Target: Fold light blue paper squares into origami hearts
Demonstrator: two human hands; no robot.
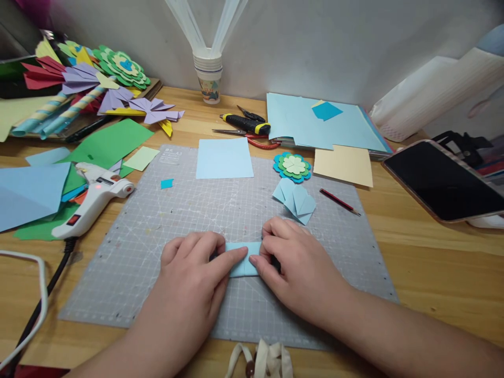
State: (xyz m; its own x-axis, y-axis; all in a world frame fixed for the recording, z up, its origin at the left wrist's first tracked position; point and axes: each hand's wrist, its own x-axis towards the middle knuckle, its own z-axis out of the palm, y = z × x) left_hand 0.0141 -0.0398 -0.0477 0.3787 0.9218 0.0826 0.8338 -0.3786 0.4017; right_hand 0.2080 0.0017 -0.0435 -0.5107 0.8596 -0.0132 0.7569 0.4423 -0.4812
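A narrow folded strip of light blue paper (238, 269) lies on the grey cutting mat (157, 273), a crease running across its middle. Its left end is under my left hand (195, 268), whose fingers are curled with one finger laid along the paper. My right hand (291, 262) pinches the right end, thumb tip on the paper and fingers bent. Both ends of the strip are partly hidden by my fingers. Just beyond my right hand rests a folded light blue paper piece (295, 200) shaped like petals. Farther back is a square of light blue paper (225, 158).
A hot glue gun (92, 197) with a black cord lies at left near green sheets (114, 142). Behind the mat are scissors (263, 142), a box cutter (246, 123) and paper cups (208, 79). A pencil (339, 202), layered paper flower (292, 167) and phone (444, 181) lie right.
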